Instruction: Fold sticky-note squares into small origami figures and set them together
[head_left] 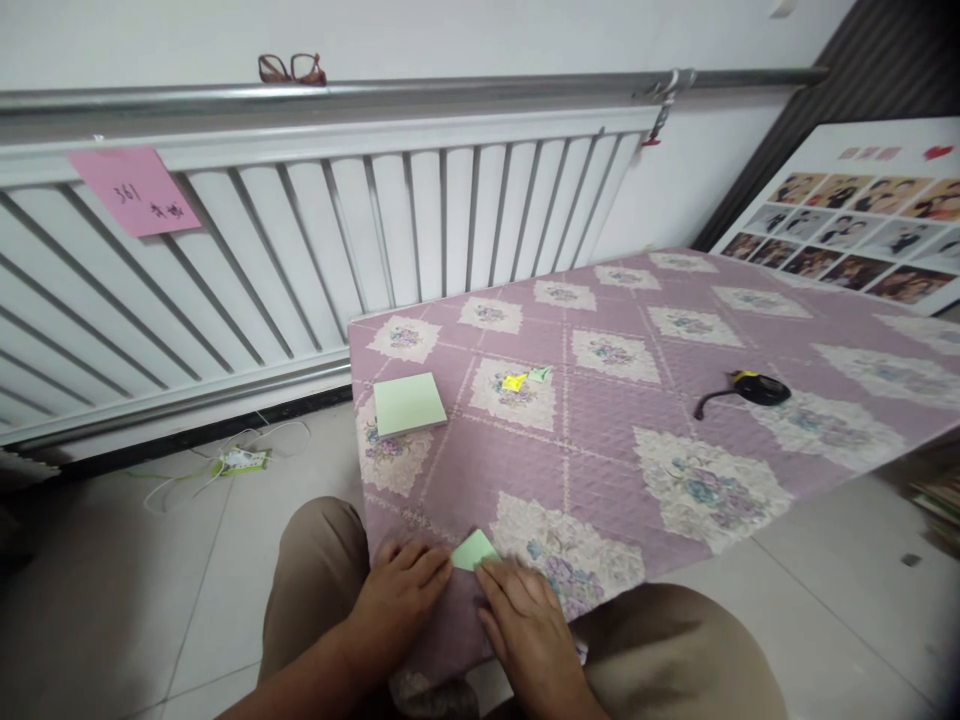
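Note:
A small folded piece of light green paper (474, 549) lies at the near edge of the table, its peak pointing away from me. My left hand (401, 597) presses its left corner with fingers held together. On the right corner rest the fingertips of my right hand (525, 612), slightly blurred, the thumb nearer to me. The paper's lower part is hidden by the fingers. Beyond my left hand sits a pad of light green square paper (409, 404). Farther off lie a small yellow folded paper (514, 382) and a small green folded paper (540, 374), side by side.
A floral purple cloth (600, 470) covers the table. A black and yellow object with a strap (759, 388) lies to the right. Behind stands a white radiator (420, 220) with a pink note (135, 190); glasses (292, 68) rest on the pipe. A photo board (847, 220) leans at far right.

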